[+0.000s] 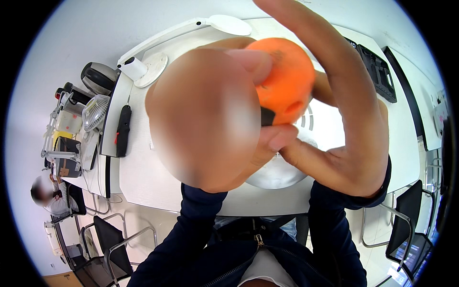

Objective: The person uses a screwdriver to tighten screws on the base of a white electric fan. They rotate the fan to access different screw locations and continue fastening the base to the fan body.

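Head view: I see both hands raised close beneath the camera over a white table (143, 177). My left hand (205, 119) wraps an orange (282, 79), thumb across its top, fingertips (279, 137) curled under it; a small dark tool tip (267, 116) shows just below the thumb, against the peel. My right hand (344, 119) lies behind the fruit, fingers straight and not gripping, palm edge touching the left fingertips. The peel looks whole but for one small dent, so I judge the peeling barely begun. Below the fingers sits a white bowl (277, 174); a black-handled knife (123, 130) lies well left, leaving free room around the hands.
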